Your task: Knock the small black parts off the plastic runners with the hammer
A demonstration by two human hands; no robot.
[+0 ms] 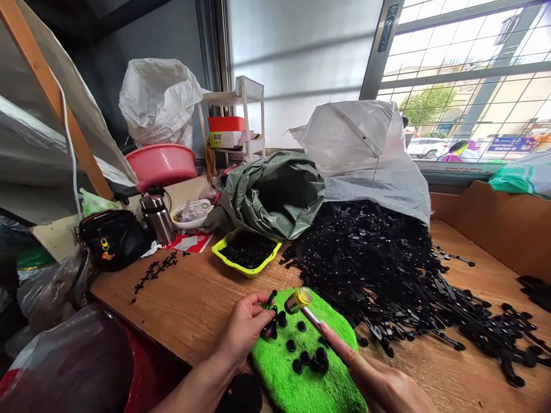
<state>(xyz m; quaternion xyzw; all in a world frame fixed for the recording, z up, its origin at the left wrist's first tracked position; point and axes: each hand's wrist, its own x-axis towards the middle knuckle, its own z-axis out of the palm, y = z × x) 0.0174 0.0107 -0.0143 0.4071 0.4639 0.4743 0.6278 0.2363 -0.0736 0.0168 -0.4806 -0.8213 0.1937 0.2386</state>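
Note:
A small black plastic part point(274, 324) is pinched between the thumb and fingers of my left hand point(247, 322), at the left edge of a green fluffy cloth point(284, 370). My right hand point(365, 364) grips a small mallet point(299, 299) with a yellow end face and a metal shaft, index finger stretched along the handle. The mallet's head hovers over the upper part of the cloth, just right of my left hand. Several round black plastic pieces point(318, 358) lie loose on the cloth between my hands.
A big heap of black plastic parts point(365, 258) spreads over the right of the wooden table point(193, 292). Behind the cloth stand a yellow-green tray point(247, 271) of small black pieces and a green woven sack point(275, 195). Left are a thermos point(158, 221) and a black bag point(114, 238).

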